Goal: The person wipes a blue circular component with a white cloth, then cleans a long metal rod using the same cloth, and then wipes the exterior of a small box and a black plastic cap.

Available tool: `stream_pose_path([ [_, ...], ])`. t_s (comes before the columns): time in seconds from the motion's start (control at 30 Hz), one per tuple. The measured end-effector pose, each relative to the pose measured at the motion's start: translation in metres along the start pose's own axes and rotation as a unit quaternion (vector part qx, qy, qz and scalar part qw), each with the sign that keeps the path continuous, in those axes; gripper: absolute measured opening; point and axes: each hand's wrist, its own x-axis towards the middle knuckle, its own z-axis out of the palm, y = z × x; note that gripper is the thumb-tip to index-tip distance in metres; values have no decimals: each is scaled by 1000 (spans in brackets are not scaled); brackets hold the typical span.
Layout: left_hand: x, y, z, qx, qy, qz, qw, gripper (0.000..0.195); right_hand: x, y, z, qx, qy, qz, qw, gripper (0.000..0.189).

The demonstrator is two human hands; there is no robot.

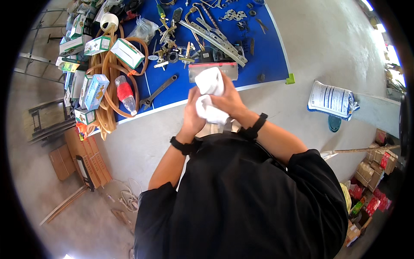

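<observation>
A bunched white cloth (209, 82) is gripped between my two hands, just in front of the near table edge. My left hand (193, 113) presses on its left side. From the right, my right hand (230, 97) wraps around it, thumb across the folds. Whether the cloth encloses anything is hidden. Just beyond the hands lies a clear plastic case (231, 72) with a red edge, partly covered by the cloth. To the left, an adjustable wrench (158, 93) rests on the blue tabletop (174, 94).
Rubber hose (108, 64), small boxes (97, 92) and a bottle wound with red cord (124, 92) crowd the table's left. Brass valve fittings (168, 35) and metal strips (215, 43) lie farther back. A printed sack (331, 99) is at right; cardboard boxes (92, 155) stand lower left.
</observation>
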Motion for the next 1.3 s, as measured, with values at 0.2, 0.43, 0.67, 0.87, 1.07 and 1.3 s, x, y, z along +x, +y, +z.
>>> stream_pose_path([
  [0.2,21,-67,-28,124,-75,-70,987,36,-5,-17,-53,-135,53,46,988,73],
  [0.43,87,-150,-16,61,-52,-84,993,98,7,-36,-25,-330,86,-33,939,68],
  [0.67,73,-216,20,-113,-102,-79,985,47,51,-46,69,-549,86,-111,824,71],
  [0.87,68,-215,19,-123,-75,-124,982,37,60,-18,87,-579,91,-87,805,57],
  [1.07,79,-202,8,-17,-35,55,998,60,49,13,37,-656,171,-9,735,74],
  [1.3,80,-186,-7,-28,-85,82,993,63,-14,-26,-62,-702,301,136,631,69],
])
